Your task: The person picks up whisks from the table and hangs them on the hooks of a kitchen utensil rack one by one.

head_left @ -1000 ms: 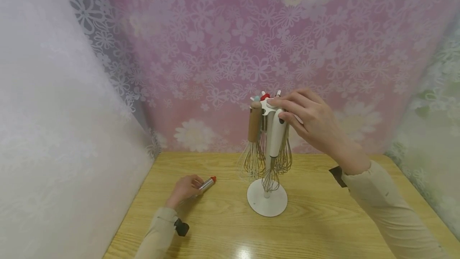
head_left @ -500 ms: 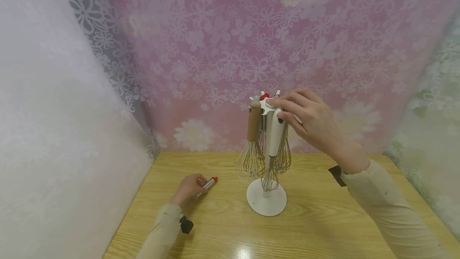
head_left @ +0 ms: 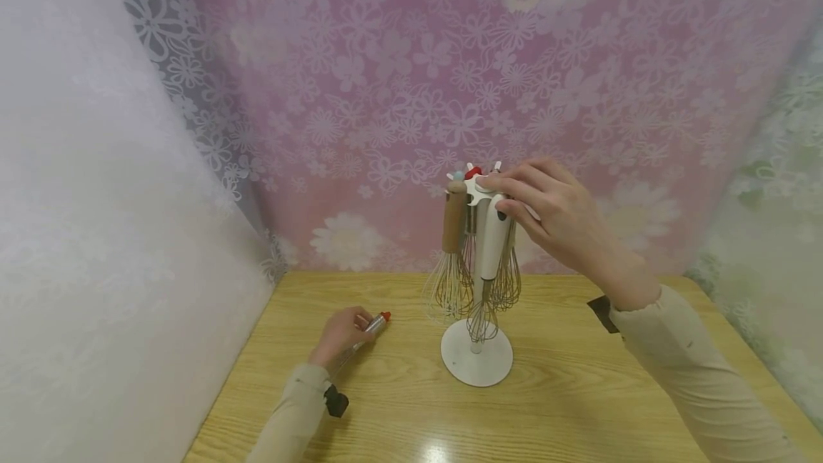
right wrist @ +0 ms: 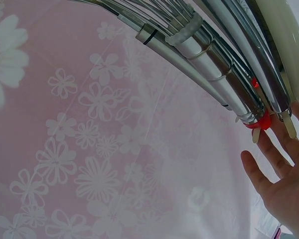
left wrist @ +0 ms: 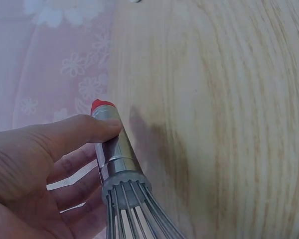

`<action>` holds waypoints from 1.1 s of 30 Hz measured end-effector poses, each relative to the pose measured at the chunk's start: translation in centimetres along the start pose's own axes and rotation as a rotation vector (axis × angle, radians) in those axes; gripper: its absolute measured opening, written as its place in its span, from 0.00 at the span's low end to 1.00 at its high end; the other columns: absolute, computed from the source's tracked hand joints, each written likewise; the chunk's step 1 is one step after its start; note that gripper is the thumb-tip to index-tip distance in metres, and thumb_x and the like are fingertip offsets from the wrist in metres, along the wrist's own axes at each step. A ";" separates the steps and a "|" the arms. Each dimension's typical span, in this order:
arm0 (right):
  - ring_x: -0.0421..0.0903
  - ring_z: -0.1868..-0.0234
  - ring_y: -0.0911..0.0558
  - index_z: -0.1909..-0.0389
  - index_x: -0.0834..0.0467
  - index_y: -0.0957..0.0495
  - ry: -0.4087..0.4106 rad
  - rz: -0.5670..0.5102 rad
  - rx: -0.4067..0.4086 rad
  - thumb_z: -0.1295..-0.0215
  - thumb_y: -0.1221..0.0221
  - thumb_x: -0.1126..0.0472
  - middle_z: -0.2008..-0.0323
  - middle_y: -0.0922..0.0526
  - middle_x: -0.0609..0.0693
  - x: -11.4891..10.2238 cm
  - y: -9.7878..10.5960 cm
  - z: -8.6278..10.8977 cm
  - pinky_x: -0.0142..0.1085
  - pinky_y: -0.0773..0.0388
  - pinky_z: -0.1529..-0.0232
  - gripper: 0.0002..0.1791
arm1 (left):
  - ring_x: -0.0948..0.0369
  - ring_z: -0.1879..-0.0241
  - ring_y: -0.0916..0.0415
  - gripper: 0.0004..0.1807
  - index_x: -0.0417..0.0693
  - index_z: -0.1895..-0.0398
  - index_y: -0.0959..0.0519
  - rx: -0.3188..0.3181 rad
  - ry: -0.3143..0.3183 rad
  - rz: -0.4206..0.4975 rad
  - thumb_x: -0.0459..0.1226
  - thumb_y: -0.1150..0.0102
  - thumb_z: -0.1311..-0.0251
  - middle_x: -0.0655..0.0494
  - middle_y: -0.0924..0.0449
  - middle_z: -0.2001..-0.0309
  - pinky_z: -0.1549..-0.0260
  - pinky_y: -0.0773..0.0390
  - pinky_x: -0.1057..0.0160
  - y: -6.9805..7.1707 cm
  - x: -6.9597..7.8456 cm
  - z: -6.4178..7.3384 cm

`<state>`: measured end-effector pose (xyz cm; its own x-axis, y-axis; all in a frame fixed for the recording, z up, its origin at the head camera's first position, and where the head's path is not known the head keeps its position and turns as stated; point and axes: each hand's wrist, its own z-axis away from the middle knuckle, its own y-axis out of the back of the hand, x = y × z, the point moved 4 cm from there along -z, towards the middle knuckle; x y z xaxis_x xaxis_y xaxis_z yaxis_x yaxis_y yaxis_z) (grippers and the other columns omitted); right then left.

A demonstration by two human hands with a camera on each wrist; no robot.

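Note:
In the head view my left hand (head_left: 339,336) grips a whisk (left wrist: 118,152) by its silver, red-tipped handle, low over the table. The left wrist view shows my thumb laid over the handle and the other fingers around its far side; the wires run out of the bottom edge. My right hand (head_left: 558,211) holds the top of a white whisk stand (head_left: 477,363), fingers over the hub and thumb by the handle of a white whisk (head_left: 494,238). A brown-handled whisk (head_left: 455,220) hangs beside it. The right wrist view shows a silver, red-ended whisk (right wrist: 217,64) hanging there too.
The stand's round base rests on the wooden table (head_left: 546,406). More whisks hang at the back of the stand, partly hidden. A pink flowered curtain (head_left: 386,91) rises behind the table, and a pale curtain (head_left: 96,234) stands along the left.
My left hand has moved a little to the right and away from me, bringing the whisk along. The right hand stays at the top of the stand.

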<state>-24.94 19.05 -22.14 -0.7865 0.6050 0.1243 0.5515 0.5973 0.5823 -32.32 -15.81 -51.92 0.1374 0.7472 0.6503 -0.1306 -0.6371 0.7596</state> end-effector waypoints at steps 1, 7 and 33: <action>0.58 0.51 0.23 0.42 0.55 0.17 -0.002 0.000 -0.002 0.19 0.56 0.43 0.57 0.16 0.55 0.0 0.0 0.0 0.49 0.25 0.46 0.26 | 0.54 0.61 0.17 0.16 0.43 0.55 0.16 0.010 -0.007 0.016 0.33 0.25 0.48 0.50 0.14 0.61 0.63 0.16 0.53 0.1 0.1 0.0; 0.59 0.50 0.23 0.42 0.54 0.17 -0.007 0.000 0.003 0.20 0.56 0.43 0.57 0.16 0.56 -0.1 0.0 0.0 0.49 0.25 0.45 0.26 | 0.53 0.61 0.16 0.13 0.46 0.56 0.16 0.083 -0.037 0.075 0.32 0.27 0.44 0.50 0.13 0.59 0.64 0.15 0.53 0.8 1.0 0.4; 0.57 0.50 0.25 0.42 0.53 0.17 -0.058 0.010 -0.026 0.21 0.58 0.40 0.59 0.19 0.55 -0.4 -0.3 -0.2 0.48 0.25 0.51 0.28 | 0.57 0.57 0.17 0.19 0.54 0.49 0.17 0.337 -0.180 0.268 0.32 0.26 0.43 0.56 0.14 0.55 0.57 0.14 0.56 1.9 4.6 2.6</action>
<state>-24.79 18.54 -22.21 -0.7629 0.6411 0.0838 0.5514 0.5776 0.6019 -29.43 -14.04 -47.44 0.3144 0.5224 0.7926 0.1379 -0.8512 0.5064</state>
